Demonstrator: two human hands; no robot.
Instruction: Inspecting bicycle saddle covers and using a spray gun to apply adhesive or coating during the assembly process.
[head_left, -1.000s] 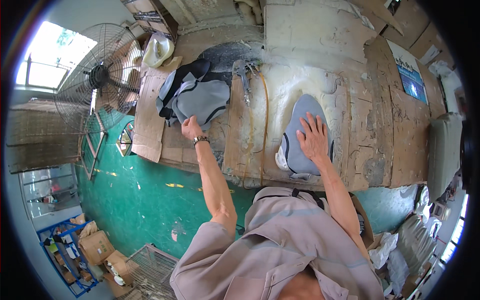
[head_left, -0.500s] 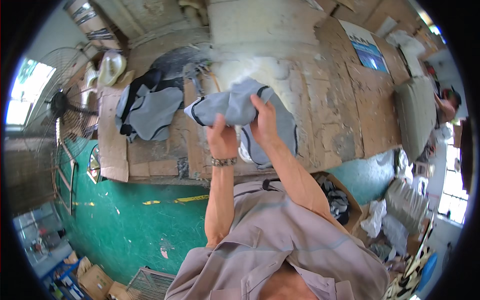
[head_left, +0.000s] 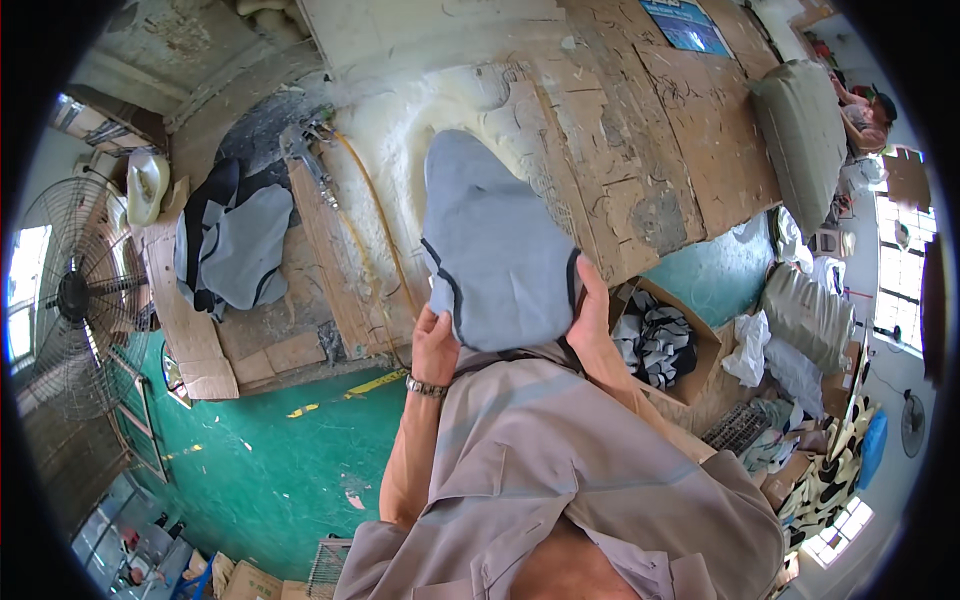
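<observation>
Printed matter is noted on the blue poster sheet (head_left: 685,28) on the cardboard-covered workbench (head_left: 715,130), cut off by the view's upper edge, and as small green marks on the brown carton (head_left: 250,583) at lower left, neither clearly legible.

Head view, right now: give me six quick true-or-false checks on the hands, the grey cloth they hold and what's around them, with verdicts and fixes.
1. The left hand and right hand both grip the held grey cloth. True.
2. The yellow hose lies right of the held grey cloth. False: the yellow hose is on its left.
3. The fan stands at the left in this view. True.
4. The wristband is on the right wrist. False: the wristband is on the left wrist.
5. The open box at the right holds black and grey scraps. True.
6. The floor left of the person is red. False: the floor there is green.
</observation>
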